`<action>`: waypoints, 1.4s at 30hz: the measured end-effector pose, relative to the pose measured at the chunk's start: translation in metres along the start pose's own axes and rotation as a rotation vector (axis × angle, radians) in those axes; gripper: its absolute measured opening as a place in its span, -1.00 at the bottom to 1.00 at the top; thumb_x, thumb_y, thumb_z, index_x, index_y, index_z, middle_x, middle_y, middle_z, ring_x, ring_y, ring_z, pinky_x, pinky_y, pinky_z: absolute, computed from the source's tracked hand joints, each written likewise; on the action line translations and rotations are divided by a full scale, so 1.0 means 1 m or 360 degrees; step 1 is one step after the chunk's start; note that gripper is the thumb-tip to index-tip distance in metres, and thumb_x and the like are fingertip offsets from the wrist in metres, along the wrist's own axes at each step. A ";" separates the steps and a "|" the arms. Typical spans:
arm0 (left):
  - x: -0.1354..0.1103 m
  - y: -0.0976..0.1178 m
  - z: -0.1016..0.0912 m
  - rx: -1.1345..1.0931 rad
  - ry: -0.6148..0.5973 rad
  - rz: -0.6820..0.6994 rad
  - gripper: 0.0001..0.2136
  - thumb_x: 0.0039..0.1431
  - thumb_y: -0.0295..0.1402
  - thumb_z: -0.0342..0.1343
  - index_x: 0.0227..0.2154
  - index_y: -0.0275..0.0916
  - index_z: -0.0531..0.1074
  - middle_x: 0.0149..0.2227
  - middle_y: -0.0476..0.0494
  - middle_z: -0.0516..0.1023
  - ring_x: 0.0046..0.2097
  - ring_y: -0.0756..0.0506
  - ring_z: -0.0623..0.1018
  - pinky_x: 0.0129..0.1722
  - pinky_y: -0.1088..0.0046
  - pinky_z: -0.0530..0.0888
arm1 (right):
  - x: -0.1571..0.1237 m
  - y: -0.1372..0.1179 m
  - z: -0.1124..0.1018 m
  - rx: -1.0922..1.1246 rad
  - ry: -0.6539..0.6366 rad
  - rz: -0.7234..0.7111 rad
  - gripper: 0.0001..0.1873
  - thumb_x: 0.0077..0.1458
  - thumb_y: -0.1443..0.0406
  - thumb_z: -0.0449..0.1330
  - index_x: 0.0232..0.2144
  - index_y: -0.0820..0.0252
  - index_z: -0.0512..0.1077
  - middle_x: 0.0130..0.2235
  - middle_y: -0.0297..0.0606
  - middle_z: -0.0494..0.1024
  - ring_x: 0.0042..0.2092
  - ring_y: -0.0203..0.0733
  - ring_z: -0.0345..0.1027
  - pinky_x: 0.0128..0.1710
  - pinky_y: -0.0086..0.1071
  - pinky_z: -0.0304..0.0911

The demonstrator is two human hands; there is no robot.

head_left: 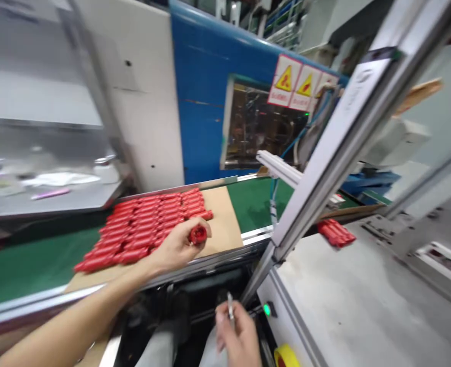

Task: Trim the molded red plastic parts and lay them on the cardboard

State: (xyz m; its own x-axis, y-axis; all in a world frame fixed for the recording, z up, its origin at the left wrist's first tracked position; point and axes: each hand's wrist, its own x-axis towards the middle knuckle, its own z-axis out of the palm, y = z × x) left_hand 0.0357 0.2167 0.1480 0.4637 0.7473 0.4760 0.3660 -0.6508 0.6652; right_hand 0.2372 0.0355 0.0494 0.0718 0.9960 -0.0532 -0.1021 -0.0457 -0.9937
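The left hand point(177, 250) is closed around a short red cylinder point(197, 234), holding it with one end turned up, right at the near edge of the rows laid out on the belt. The right hand point(238, 334) sits lower, over the person's grey trouser legs, pinching a thin silver metal piece point(230, 306) upright between thumb and fingers; it is too small to say exactly what it is.

Beside the left hand, many more red cylinders point(144, 224) lie side by side in tight rows on a cardboard sheet point(221, 219), which rests on a green conveyor belt point(30, 262). An aluminium rail point(171, 270) runs along the belt's near edge, between the two hands.

To the right, past an aluminium frame post point(336, 158), a small bunch of red cylinders point(336, 233) lies at the far edge of a grey machine top point(363, 306). Beyond the belt stands a blue machine housing point(202, 102), with yellow warning labels point(296, 81) above its window. At the far left, a grey table point(76, 204) carries a pink marker point(50, 193) and a white bottle point(106, 171).
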 end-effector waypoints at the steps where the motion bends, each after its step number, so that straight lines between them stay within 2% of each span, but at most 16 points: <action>1: -0.024 0.014 0.001 -0.0028 0.0019 -0.0017 -0.88 0.25 -0.49 0.10 -0.20 -0.16 0.45 -0.21 -0.13 0.64 -0.17 -0.13 0.62 -0.07 0.27 0.59 | 0.001 -0.006 0.005 0.0008 0.0005 0.0014 -0.47 0.33 -0.15 0.31 -0.14 0.22 0.59 -0.51 -0.44 0.43 -0.50 -0.33 0.34 -0.47 -0.45 0.31; 3: -0.064 0.037 0.003 -0.0070 0.0025 -0.0030 -0.84 0.20 -0.54 0.10 -0.23 -0.16 0.43 -0.23 -0.10 0.63 -0.20 -0.10 0.61 -0.14 0.33 0.58 | 0.002 -0.023 0.014 0.0023 0.0026 -0.0041 -0.44 0.27 -0.15 0.35 -0.09 0.24 0.63 -0.51 -0.40 0.44 -0.50 -0.31 0.33 -0.48 -0.44 0.30; 5: -0.092 0.053 0.002 -0.0089 0.0008 -0.0021 -0.81 0.15 -0.57 0.10 -0.24 -0.15 0.44 -0.26 -0.07 0.62 -0.24 -0.09 0.60 -0.20 0.38 0.55 | -0.002 -0.042 0.024 0.0011 -0.0007 -0.0146 -0.46 0.26 -0.11 0.38 -0.06 0.25 0.65 -0.46 -0.33 0.52 -0.50 -0.30 0.35 -0.48 -0.43 0.32; 9: -0.128 0.061 -0.002 -0.0058 -0.0042 0.0044 -0.80 0.16 -0.58 0.14 -0.25 -0.13 0.45 -0.30 -0.05 0.62 -0.29 -0.09 0.57 -0.27 0.37 0.47 | -0.019 -0.065 0.047 -0.0067 -0.0123 -0.0266 -0.54 0.30 -0.03 0.37 0.00 0.20 0.67 -0.38 -0.26 0.61 -0.50 -0.32 0.38 -0.50 -0.46 0.34; 14: -0.151 0.057 -0.007 0.0059 -0.0095 0.0150 -0.80 0.22 -0.59 0.14 -0.22 -0.12 0.43 -0.25 -0.09 0.63 -0.24 -0.16 0.55 -0.21 0.28 0.40 | -0.036 -0.065 0.075 -0.0008 -0.0158 -0.0358 -0.68 0.30 0.05 0.39 -0.10 0.16 0.70 -0.45 -0.33 0.57 -0.52 -0.36 0.31 -0.52 -0.51 0.27; 18: -0.162 0.055 -0.013 0.0396 -0.0034 0.0265 -0.86 0.36 -0.54 0.10 -0.19 -0.13 0.38 -0.24 -0.06 0.60 -0.25 -0.17 0.48 -0.24 0.25 0.33 | -0.034 -0.063 0.088 -0.0052 -0.0094 -0.0432 -0.80 0.23 0.13 0.45 -0.23 0.13 0.72 -0.54 -0.39 0.50 -0.54 -0.37 0.28 -0.55 -0.53 0.24; 21: -0.168 0.054 -0.017 0.0524 -0.0031 0.0260 -0.87 0.42 -0.53 0.06 -0.17 -0.13 0.35 -0.24 -0.03 0.58 -0.24 -0.16 0.45 -0.24 0.24 0.30 | -0.029 -0.061 0.095 -0.0129 -0.0096 -0.0461 -0.87 0.19 0.19 0.46 -0.30 0.12 0.74 -0.54 -0.39 0.53 -0.56 -0.39 0.27 -0.56 -0.55 0.21; 26: -0.175 0.054 -0.014 0.0535 0.0000 0.0205 -0.83 0.37 -0.58 0.07 -0.17 -0.13 0.34 -0.23 -0.02 0.56 -0.25 -0.16 0.44 -0.24 0.24 0.30 | -0.022 -0.055 0.103 -0.0205 -0.0035 -0.0618 -0.89 0.18 0.29 0.39 -0.38 0.11 0.73 -0.52 -0.37 0.61 -0.51 -0.36 0.36 -0.50 -0.55 0.29; 30: -0.172 0.054 -0.004 0.0526 0.0061 0.0166 -0.81 0.34 -0.60 0.05 -0.20 -0.13 0.34 -0.25 -0.02 0.57 -0.26 -0.15 0.47 -0.27 0.26 0.33 | -0.019 -0.046 0.098 -0.0279 0.0064 -0.0700 -0.88 0.19 0.33 0.35 -0.37 0.10 0.71 -0.46 -0.37 0.65 -0.48 -0.33 0.44 -0.47 -0.53 0.33; 34: -0.170 0.054 0.007 0.0337 0.0083 0.0037 -0.82 0.31 -0.57 0.07 -0.17 -0.13 0.41 -0.26 -0.04 0.60 -0.26 -0.15 0.53 -0.27 0.31 0.41 | -0.021 -0.037 0.076 -0.0358 -0.0096 -0.0732 -0.80 0.33 0.30 0.25 -0.11 0.05 0.70 -0.33 -0.35 0.66 -0.38 -0.29 0.50 -0.38 -0.46 0.41; 38: -0.169 0.057 0.015 0.0144 0.0068 -0.0134 -0.80 0.24 -0.59 0.06 -0.21 -0.14 0.44 -0.31 -0.02 0.61 -0.31 -0.10 0.57 -0.31 0.37 0.46 | -0.021 -0.034 0.054 -0.0782 0.0031 -0.1074 -0.60 0.28 0.45 0.24 0.11 0.09 0.62 -0.17 -0.27 0.67 -0.19 -0.21 0.58 -0.14 -0.34 0.52; 42: -0.166 0.062 0.020 0.0125 0.0052 -0.0164 -0.78 0.18 -0.61 0.05 -0.24 -0.14 0.44 -0.33 -0.02 0.61 -0.33 -0.10 0.57 -0.33 0.39 0.49 | -0.019 -0.033 0.044 -0.1104 0.0107 -0.1329 -0.44 0.23 0.56 0.23 0.23 0.17 0.55 -0.17 -0.22 0.68 -0.16 -0.16 0.55 -0.08 -0.24 0.52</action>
State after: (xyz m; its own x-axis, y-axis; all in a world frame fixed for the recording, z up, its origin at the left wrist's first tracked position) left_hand -0.0025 0.0493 0.0985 0.3947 0.8137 0.4269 0.4731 -0.5782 0.6647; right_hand 0.1956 0.0214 0.0878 -0.0850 0.7274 0.6809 0.5851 0.5896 -0.5568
